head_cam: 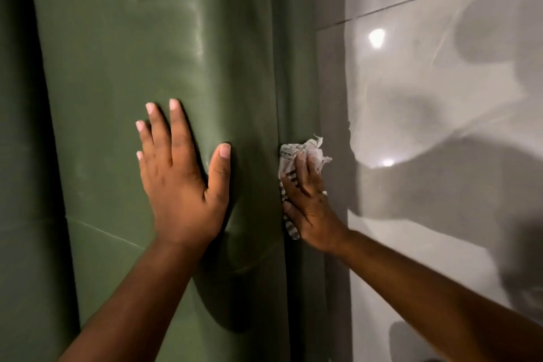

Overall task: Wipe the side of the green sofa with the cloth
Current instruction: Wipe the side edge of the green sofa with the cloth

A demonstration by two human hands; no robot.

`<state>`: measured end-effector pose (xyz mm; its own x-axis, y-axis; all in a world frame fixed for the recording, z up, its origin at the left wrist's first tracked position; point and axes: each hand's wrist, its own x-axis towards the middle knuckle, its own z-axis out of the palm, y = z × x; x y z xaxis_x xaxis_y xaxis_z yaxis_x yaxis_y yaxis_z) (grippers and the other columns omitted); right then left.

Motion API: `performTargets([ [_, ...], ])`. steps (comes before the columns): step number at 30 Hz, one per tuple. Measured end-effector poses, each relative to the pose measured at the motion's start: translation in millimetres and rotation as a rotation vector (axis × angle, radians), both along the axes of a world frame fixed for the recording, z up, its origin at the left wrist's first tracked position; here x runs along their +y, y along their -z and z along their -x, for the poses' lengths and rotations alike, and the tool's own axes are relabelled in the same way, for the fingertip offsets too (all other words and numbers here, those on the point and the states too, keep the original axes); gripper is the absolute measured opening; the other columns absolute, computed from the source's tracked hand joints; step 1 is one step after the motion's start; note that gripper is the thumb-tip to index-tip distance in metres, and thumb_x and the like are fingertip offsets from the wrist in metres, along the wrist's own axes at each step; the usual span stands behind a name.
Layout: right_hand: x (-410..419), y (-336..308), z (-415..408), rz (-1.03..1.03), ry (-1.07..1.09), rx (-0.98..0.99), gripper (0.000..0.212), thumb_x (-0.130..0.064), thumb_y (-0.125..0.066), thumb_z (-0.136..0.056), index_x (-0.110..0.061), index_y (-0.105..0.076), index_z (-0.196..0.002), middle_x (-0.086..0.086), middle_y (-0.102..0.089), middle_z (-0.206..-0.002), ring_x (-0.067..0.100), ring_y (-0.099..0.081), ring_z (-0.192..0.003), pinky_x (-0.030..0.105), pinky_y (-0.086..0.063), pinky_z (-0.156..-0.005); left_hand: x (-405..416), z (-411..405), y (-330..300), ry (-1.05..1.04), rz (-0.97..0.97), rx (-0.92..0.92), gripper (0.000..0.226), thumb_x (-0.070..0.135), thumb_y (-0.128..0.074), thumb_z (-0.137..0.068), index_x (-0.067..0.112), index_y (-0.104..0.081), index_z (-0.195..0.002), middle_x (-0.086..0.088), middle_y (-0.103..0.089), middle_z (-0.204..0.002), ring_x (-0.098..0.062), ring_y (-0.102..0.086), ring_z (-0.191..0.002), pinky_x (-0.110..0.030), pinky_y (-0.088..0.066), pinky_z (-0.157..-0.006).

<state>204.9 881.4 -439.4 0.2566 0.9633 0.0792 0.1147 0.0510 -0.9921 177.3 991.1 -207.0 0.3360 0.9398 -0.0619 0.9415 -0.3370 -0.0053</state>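
Sofa side (296,67) beneath the right hand (308,203), which presses the crumpled cloth (293,156) flat; left hand (179,179), spread, braces alongside. Keep pressure even, strokes overlapping.

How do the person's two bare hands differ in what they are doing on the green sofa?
The left hand lies flat and open, fingers spread, on the broad padded face of the smooth green sofa; the right hand works at the sofa's side edge. The left hand holds nothing, while the right hand presses a crumpled white cloth with dark stripes against the sofa. Both touch the sofa.
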Motion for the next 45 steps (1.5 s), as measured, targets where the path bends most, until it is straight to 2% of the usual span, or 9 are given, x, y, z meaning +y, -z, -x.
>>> performTargets([
  [9,179,-6,-106,0.039,0.197,0.052,0.055,-0.044,-0.031,-0.103,-0.010,-0.032,-0.147,0.037,-0.017,-0.156,0.055,-0.010,-0.146,0.060,-0.010,-0.120,0,2,19,-0.007,-0.132,0.060,0.082,0.068,-0.020,-0.094,0.018,-0.007,-0.158,-0.013,-0.005,-0.167,-0.031,-0.001,-0.155,-0.054,-0.006,-0.123],
  [14,204,-30,-124,0.194,0.326,0.408,0.046,-0.021,-0.041,-0.099,-0.009,-0.042,-0.143,0.021,-0.033,-0.157,0.034,-0.026,-0.149,0.028,-0.018,-0.122,2,3,22,-0.008,-0.139,0.096,0.082,0.067,-0.019,-0.094,0.017,-0.009,-0.158,-0.015,-0.007,-0.167,-0.033,-0.003,-0.155,-0.055,-0.005,-0.123],
  [16,190,-44,-123,0.302,0.481,0.784,0.038,-0.022,-0.044,-0.097,-0.007,-0.057,-0.130,0.009,-0.067,-0.122,0.021,-0.061,-0.115,0.018,-0.042,-0.099,1,3,23,-0.006,-0.140,0.095,0.083,0.068,-0.017,-0.094,0.017,-0.008,-0.158,-0.015,-0.007,-0.167,-0.033,-0.003,-0.155,-0.054,-0.005,-0.123],
  [18,166,-51,-125,0.352,0.606,1.095,0.023,-0.021,-0.044,-0.101,-0.010,-0.064,-0.108,0.001,-0.067,-0.083,0.008,-0.065,-0.069,0.020,-0.053,-0.069,2,5,24,-0.007,-0.146,0.094,0.082,0.068,-0.017,-0.094,0.017,-0.008,-0.158,-0.015,-0.008,-0.166,-0.033,-0.003,-0.155,-0.054,-0.004,-0.123],
  [21,118,-61,-140,0.346,0.637,1.418,0.035,-0.032,-0.045,-0.099,-0.012,-0.062,-0.121,0.015,-0.066,-0.127,0.022,-0.068,-0.109,0.039,-0.050,-0.103,2,4,25,-0.015,-0.142,0.114,0.080,0.064,-0.023,-0.094,0.017,-0.010,-0.158,-0.016,-0.009,-0.166,-0.035,-0.004,-0.154,-0.054,-0.004,-0.123],
  [25,33,-123,-176,0.341,0.550,1.621,0.045,-0.043,-0.036,-0.102,-0.020,-0.055,-0.135,0.004,-0.057,-0.143,0.024,-0.057,-0.129,0.048,-0.043,-0.110,1,3,14,-0.028,-0.047,0.166,0.080,0.065,-0.024,-0.093,0.020,-0.009,-0.158,-0.014,-0.006,-0.167,-0.036,-0.003,-0.154,-0.055,-0.005,-0.122],
  [36,-68,-381,-246,0.516,0.396,1.396,0.048,-0.040,-0.031,-0.104,-0.015,-0.069,-0.120,0.008,-0.074,-0.119,0.028,-0.071,-0.105,0.051,-0.057,-0.090,-124,-42,-153,-0.468,0.534,-0.254,0.075,0.061,-0.035,-0.097,0.025,-0.009,-0.158,-0.013,-0.003,-0.167,-0.033,-0.005,-0.155,-0.053,-0.010,-0.122],
  [40,-54,-480,-216,0.616,0.093,1.300,0.045,-0.043,-0.037,-0.103,-0.016,-0.059,-0.132,0.007,-0.062,-0.138,0.030,-0.062,-0.122,0.056,-0.042,-0.111,-180,1,-251,-0.774,0.487,-0.380,0.078,0.065,-0.035,-0.096,0.027,-0.008,-0.158,-0.010,0.000,-0.168,-0.030,-0.002,-0.155,-0.050,-0.009,-0.125],
  [45,-45,-590,-121,0.793,-0.352,1.114,0.045,-0.048,-0.039,-0.102,-0.020,-0.074,-0.109,0.004,-0.073,-0.120,0.026,-0.067,-0.116,0.055,-0.040,-0.113,-263,82,-357,-1.114,0.284,-0.523,0.080,0.066,-0.039,-0.094,0.025,-0.013,-0.158,-0.011,-0.003,-0.167,-0.030,-0.003,-0.155,-0.050,-0.010,-0.125],
])
